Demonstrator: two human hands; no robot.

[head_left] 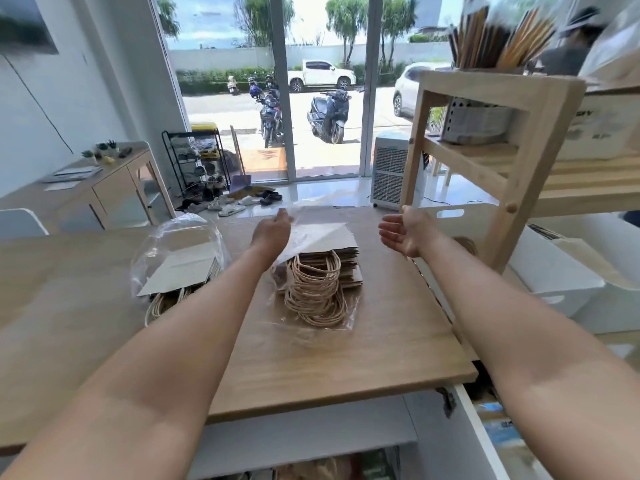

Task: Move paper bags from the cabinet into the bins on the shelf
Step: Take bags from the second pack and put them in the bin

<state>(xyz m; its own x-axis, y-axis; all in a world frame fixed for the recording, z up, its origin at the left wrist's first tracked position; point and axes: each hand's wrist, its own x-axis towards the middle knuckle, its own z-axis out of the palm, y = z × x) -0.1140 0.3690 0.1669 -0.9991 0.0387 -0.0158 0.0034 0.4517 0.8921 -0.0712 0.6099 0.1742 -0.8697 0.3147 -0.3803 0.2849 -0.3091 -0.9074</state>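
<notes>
two flat stacks of brown paper bags (325, 268) with twisted cord handles lie on our wood-grain counter (381, 341), sheathed in clear crinkled plastic (311, 230). our left hand (272, 233) pinches that film; our right hand (403, 233) hovers, its grip slack, palm up.

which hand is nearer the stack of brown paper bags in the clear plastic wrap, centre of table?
Left. The left hand touches the wrap over the stack of brown paper bags; the right hand hovers open, apart to its right.
</notes>
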